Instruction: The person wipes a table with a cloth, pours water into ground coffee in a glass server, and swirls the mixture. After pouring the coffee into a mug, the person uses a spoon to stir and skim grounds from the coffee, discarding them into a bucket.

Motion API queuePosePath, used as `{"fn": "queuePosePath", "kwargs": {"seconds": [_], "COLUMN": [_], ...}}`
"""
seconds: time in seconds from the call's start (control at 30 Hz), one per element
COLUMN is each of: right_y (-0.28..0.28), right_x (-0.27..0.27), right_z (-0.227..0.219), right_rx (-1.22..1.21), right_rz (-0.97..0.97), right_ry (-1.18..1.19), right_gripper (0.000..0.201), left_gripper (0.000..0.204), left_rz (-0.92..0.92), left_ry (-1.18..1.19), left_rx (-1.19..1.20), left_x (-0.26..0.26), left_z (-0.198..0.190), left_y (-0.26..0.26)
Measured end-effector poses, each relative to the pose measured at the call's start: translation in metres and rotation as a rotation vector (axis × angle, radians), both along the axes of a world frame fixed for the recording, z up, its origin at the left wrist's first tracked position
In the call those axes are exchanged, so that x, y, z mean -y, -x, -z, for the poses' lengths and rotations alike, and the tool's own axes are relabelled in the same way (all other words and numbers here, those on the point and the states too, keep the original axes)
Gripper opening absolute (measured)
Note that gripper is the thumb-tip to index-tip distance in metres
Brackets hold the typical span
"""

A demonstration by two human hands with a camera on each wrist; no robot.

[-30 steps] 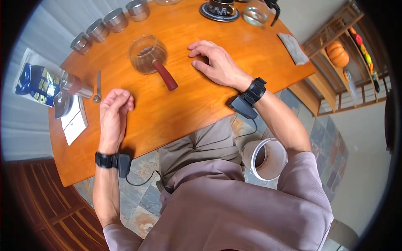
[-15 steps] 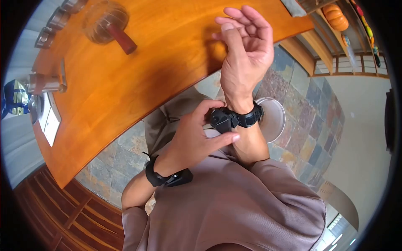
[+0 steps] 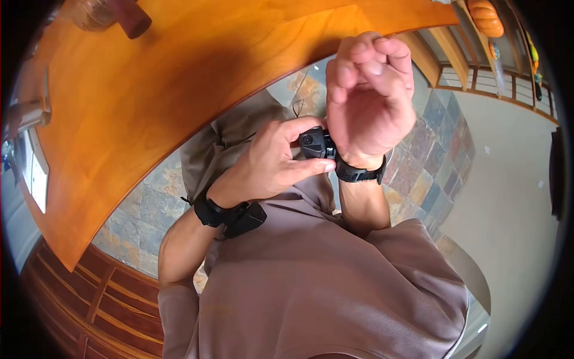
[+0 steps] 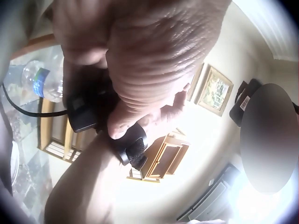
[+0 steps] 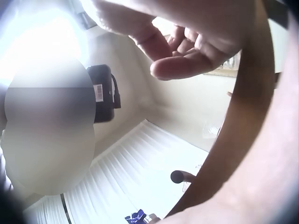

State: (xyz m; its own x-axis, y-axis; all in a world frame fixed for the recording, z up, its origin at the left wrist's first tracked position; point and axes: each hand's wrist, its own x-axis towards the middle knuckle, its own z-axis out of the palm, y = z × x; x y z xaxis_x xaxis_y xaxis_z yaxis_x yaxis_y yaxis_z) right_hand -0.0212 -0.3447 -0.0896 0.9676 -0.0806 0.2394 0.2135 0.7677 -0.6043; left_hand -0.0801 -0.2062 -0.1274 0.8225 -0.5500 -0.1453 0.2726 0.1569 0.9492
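Observation:
In the head view, my left hand [image 3: 269,161] pinches the small black camera [image 3: 311,143] worn on my right wrist, thumb below and fingers above. A black strap [image 3: 360,173] holds that camera around the wrist. My right hand [image 3: 373,102] is raised beyond the table edge, palm turned up, its fingers loosely curled around nothing. In the left wrist view, my left thumb [image 4: 124,123] lies against the strap, and part of the camera is hidden under the hand. The right wrist view shows the curled right fingers [image 5: 182,63]. A second black camera [image 3: 246,220] sits on my left wrist.
The wooden table [image 3: 119,125] curves across the upper left. On it are a glass vessel with a dark red handle [image 3: 130,19], a metal cylinder [image 3: 24,116] and a white flat device [image 3: 36,173]. A wooden shelf [image 3: 421,51] with an orange pumpkin [image 3: 485,18] stands right.
My left hand has crossed from the table to the right wrist's camera and grips it. The right hand has lifted off the table, turned palm up and curled its fingers; the view has shifted right.

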Motion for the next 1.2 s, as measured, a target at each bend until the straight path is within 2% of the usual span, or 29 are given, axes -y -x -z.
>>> {"fn": "queuePosePath", "kwargs": {"seconds": [0.07,0.13,0.17,0.2,0.27,0.33,0.37,0.4,0.43,0.47,0.53,0.6,0.67,0.7,0.73,0.77,0.8,0.83,0.87,0.9,0.93,1.0,1.03,1.2], "right_y": [0.003,0.001,0.0,0.001,0.007,0.009,0.01,0.011,0.009,0.007,0.007,0.011,0.012,0.012,0.009,0.007,0.008,0.012,0.013,0.013,0.013,0.016,0.018,0.043], "right_x": [0.011,0.018,0.024,0.026,0.025,0.022,0.018,0.013,0.009,0.005,0.0,-0.004,-0.002,-0.002,0.0,0.003,0.005,0.004,0.002,-0.001,-0.004,-0.016,-0.023,-0.045], "right_z": [0.005,0.006,0.014,0.015,0.013,0.016,0.018,0.021,0.026,0.029,0.039,0.048,0.054,0.057,0.061,0.066,0.07,0.076,0.079,0.085,0.092,0.097,0.1,0.106], "right_rx": [-0.052,-0.29,-0.276,-0.276,-0.34,-0.337,-0.351,-0.364,-0.322,-0.287,-0.317,-0.279,-0.316,-0.373,-0.374,-0.46,-0.547,-0.479,-0.414,-0.287,-0.155,-0.131,-0.114,-0.075], "right_rz": [-0.048,-0.219,-0.317,-0.311,-0.247,-0.196,-0.02,0.158,0.253,0.308,0.347,0.366,0.273,0.18,0.186,-0.002,-0.197,-0.225,-0.257,-0.314,-0.375,-0.425,-0.463,-0.648], "right_ry": [-0.045,-0.404,-0.482,-0.477,-0.512,-0.446,-0.202,0.043,0.196,0.298,0.397,0.449,0.543,0.515,0.514,0.633,0.747,0.883,1.146,1.18,1.208,1.201,1.2,1.205], "right_gripper": [0.015,0.015,0.016,0.016,0.016,0.015,0.013,0.012,0.009,0.008,0.007,0.007,0.009,0.01,0.01,0.01,0.01,0.01,0.019,0.018,0.018,0.017,0.017,0.015], "left_gripper": [0.028,0.029,0.028,0.029,0.03,0.03,0.03,0.03,0.03,0.03,0.03,0.028,0.025,0.025,0.025,0.026,0.026,0.025,0.025,0.027,0.027,0.031,0.027,0.016], "left_rz": [0.032,-0.018,0.064,0.142,0.166,0.084,0.092,0.073,0.051,0.056,0.051,0.067,0.131,0.139,0.065,-0.011,-0.006,-0.071,-0.141,-0.144,-0.152,-0.011,0.027,0.074], "left_ry": [-0.013,0.021,-0.065,-0.152,-0.167,-0.087,-0.083,-0.042,-0.001,0.003,0.004,0.018,-0.063,-0.064,-0.208,-0.347,-0.347,-0.479,-0.608,-0.539,-0.549,-0.444,-0.484,-0.467], "left_rx": [0.057,0.09,0.055,0.029,0.012,0.017,0.017,-0.083,-0.179,-0.177,-0.317,-0.357,-0.394,-0.398,-0.142,0.118,0.116,0.386,0.659,0.825,0.823,0.968,0.986,0.912], "left_x": [0.003,0.007,0.003,-0.001,-0.001,0.002,0.003,0.003,0.003,0.003,0.001,0.0,0.002,0.001,-0.002,-0.004,-0.009,-0.015,-0.019,-0.014,-0.007,0.004,0.004,-0.014], "left_z": [0.004,0.003,-0.004,-0.008,-0.011,-0.011,-0.01,-0.009,-0.008,-0.006,0.0,0.009,0.014,0.011,0.0,-0.012,-0.021,-0.03,-0.037,-0.044,-0.046,-0.044,-0.036,-0.022], "left_y": [-0.001,-0.003,-0.006,-0.011,-0.007,-0.003,-0.003,-0.002,-0.002,-0.003,-0.002,-0.001,0.0,0.003,0.003,0.003,0.004,0.004,0.001,-0.001,-0.001,-0.001,-0.002,-0.002]}}
